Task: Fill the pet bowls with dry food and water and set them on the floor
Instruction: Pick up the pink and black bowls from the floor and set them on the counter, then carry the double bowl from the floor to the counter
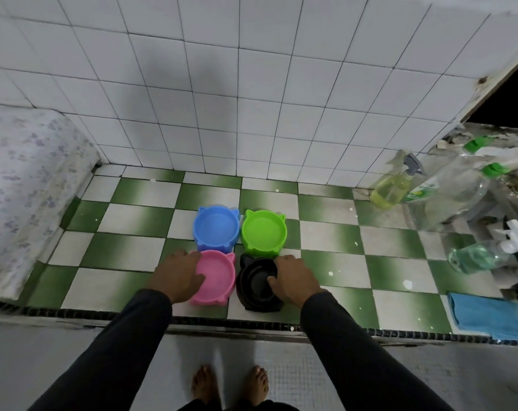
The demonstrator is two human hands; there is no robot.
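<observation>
Here the left hand (pixel 177 275) curls its fingers over the left rim of the pink bowl (pixel 214 278), gripping it, while the right hand (pixel 296 280) grips the right rim of the black bowl (pixel 257 284), thumb inside. Both bowls sit near the front edge of the checkered counter (pixel 326 232); the blue bowl (pixel 217 229) and green bowl (pixel 263 231) stand just behind them, all empty.

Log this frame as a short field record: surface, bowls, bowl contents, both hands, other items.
surface: green-and-white checkered counter
bowls: blue bowl, green bowl, pink bowl, black bowl, in a two-by-two block
contents: no food visible; water cannot be judged
left hand: grips pink bowl's rim
right hand: grips black bowl's rim
other: spray bottles, blue cloth at right
</observation>
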